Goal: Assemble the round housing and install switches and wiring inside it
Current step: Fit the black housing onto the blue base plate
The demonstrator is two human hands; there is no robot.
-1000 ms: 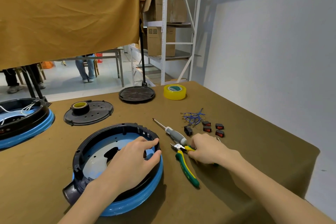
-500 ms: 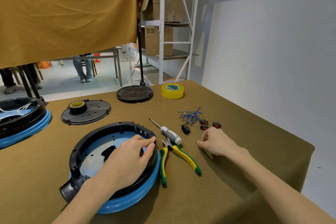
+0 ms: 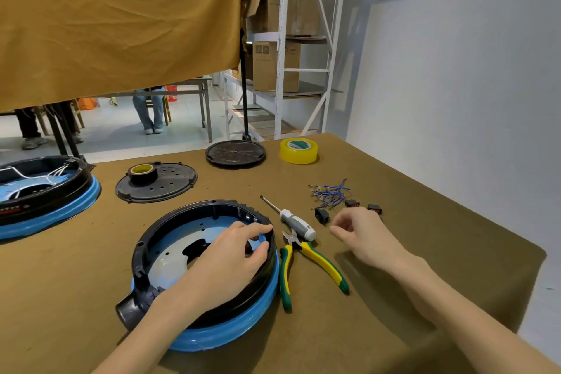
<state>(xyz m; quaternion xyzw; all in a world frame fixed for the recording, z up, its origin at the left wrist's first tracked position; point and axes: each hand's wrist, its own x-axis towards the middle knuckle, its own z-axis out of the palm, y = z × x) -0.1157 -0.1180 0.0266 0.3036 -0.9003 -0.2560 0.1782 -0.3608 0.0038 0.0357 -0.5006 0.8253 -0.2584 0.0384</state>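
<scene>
Your left hand (image 3: 226, 255) lies spread over the right-hand rim of the round housing (image 3: 170, 240), fingertips (image 3: 264, 226) curled onto the black inner ring, thumb against its outer edge; it steadies the part and carries nothing. Your right hand (image 3: 365, 235) hovers low over the cloth-covered table (image 3: 425, 240), fingers (image 3: 338, 229) loosely curled toward a pinch with nothing visibly between them; whether they hide some small piece you cannot tell.

The housing sits in front of you, black ring seated in its blue outer band, pale base plate bare: no switch and no wire shows inside it, so the fitting appears hardly begun. The switches (image 3: 352, 203) lie just beyond your right hand, one black switch (image 3: 321, 215) nearest it, beside the tangle of blue wires (image 3: 329, 193). Between the hands lie the screwdriver (image 3: 291, 218) and the yellow-green pliers (image 3: 306, 261), both untouched. A second housing (image 3: 45, 197) at far left, already holding white leads, suggests the finished state.

Your left palm covers part of the near rim and its slots. At least one switch sits partly behind your right knuckles, so the count is uncertain. The second housing is cut off by the left edge.
</scene>
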